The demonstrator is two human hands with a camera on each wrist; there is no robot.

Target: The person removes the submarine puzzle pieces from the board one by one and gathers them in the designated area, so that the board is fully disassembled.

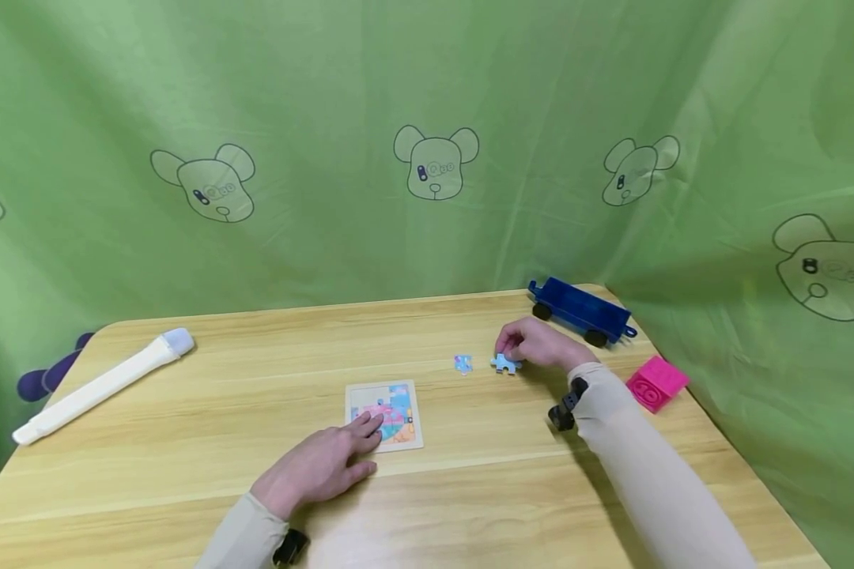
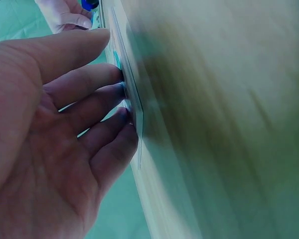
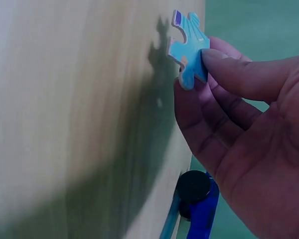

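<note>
Between thumb and fingers, my right hand (image 1: 537, 344) pinches a light blue jigsaw puzzle piece (image 3: 189, 50), held just off the table in the right wrist view. Another puzzle piece (image 1: 463, 363), blue and pink, lies on the table a little left of it. My left hand (image 1: 320, 466) rests its fingertips on the lower left of a square puzzle board (image 1: 418, 419) with a pale frame. Part of a pink, blue and orange picture fills the board, and bare wood shows at its upper left. The left fingers look nearly straight in the left wrist view (image 2: 94, 94).
A dark blue toy wagon (image 1: 580, 307) stands at the back right, beyond my right hand. Near the right edge is a pink block (image 1: 656, 384). On the left lies a long white stick-like object (image 1: 107, 387). A green curtain (image 1: 327, 237) hangs behind the wooden table (image 1: 256, 395).
</note>
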